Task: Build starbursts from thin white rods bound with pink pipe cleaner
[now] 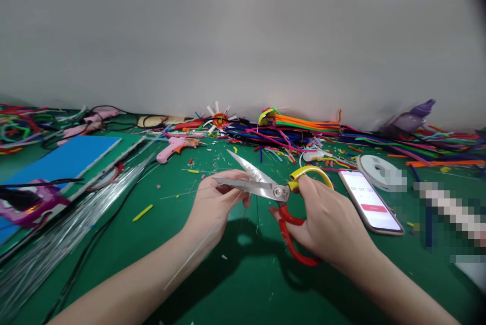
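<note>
My right hand [322,213] grips a pair of scissors [266,189] with one yellow and one red handle loop. The blades are spread apart and point left, the lower one crossing over my left fingers. My left hand [218,203] is closed in a pinch on a thin clear strand [197,249], whose long end trails down over the wrist. More fine strands stick out around the fingertips. Exactly where the strand lies between the blades cannot be made out.
Left lie a bundle of clear strands [91,213], a blue board [72,163], a purple glue gun [34,206] and a pink glue gun [176,149]. Pipe cleaners [281,135] are heaped behind. Rightward are a phone [370,201] and a white spool [374,170]. Scraps dot the green table.
</note>
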Demonstrator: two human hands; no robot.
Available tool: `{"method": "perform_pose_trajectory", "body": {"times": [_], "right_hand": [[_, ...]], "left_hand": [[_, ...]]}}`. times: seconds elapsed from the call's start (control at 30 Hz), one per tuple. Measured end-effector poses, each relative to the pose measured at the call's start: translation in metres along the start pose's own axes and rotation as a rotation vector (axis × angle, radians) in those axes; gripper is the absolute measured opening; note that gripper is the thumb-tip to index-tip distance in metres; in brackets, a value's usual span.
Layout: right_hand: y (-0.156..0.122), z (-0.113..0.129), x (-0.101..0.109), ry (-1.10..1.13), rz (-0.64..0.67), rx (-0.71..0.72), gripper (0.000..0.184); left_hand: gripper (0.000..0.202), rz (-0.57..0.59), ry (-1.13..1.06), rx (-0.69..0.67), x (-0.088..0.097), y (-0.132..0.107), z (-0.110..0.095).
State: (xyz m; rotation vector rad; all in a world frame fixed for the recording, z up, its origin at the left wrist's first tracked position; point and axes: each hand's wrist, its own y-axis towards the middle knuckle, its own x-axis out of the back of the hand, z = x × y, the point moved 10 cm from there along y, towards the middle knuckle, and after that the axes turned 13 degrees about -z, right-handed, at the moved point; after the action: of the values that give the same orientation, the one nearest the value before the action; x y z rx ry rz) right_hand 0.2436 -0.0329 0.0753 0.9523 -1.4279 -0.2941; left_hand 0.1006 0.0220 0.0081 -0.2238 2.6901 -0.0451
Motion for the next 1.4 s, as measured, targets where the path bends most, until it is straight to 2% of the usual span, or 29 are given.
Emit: {"method": "perform_pose_trajectory", "body": {"times": [0.27, 0.57, 0.87, 1.0, 1.1, 1.27, 1.4], "right_hand": [[-0.003, -0.002, -0.003, 0.024, 0.016, -0.043, 0.030], [-0.004, -0.004, -0.003, 0.002, -0.008, -0.033, 0.028], [-0.006, -0.011, -0.021, 0.067, 0.166, -0.186, 0.041], [-0.003, -0.014, -0.015, 0.086, 0.108, -0.178, 0.042], [0.002, -0.014, -0.005, 0.106, 0.028, -0.117, 0.043], [0.005, -0.011, 0.004, 0.085, -0.021, -0.009, 0.044], [0.006, -0.009, 0.008, 0.058, -0.059, 0.032, 0.045]], "left_hand": [[0.014, -0.016, 0.023, 0.007, 0.000, 0.000, -0.001], [0.015, 0.057, -0.011, -0.004, -0.004, 0.001, 0.001], [0.008, 0.116, -0.037, 0.024, -0.005, 0.008, 0.012], [0.009, 0.090, -0.083, 0.081, -0.003, 0.010, 0.015], [0.011, 0.092, -0.110, 0.162, -0.004, 0.010, 0.019], [0.014, 0.216, -0.118, 0.285, -0.015, 0.004, 0.024], [0.013, 0.261, -0.134, 0.340, -0.018, -0.002, 0.026]]}}
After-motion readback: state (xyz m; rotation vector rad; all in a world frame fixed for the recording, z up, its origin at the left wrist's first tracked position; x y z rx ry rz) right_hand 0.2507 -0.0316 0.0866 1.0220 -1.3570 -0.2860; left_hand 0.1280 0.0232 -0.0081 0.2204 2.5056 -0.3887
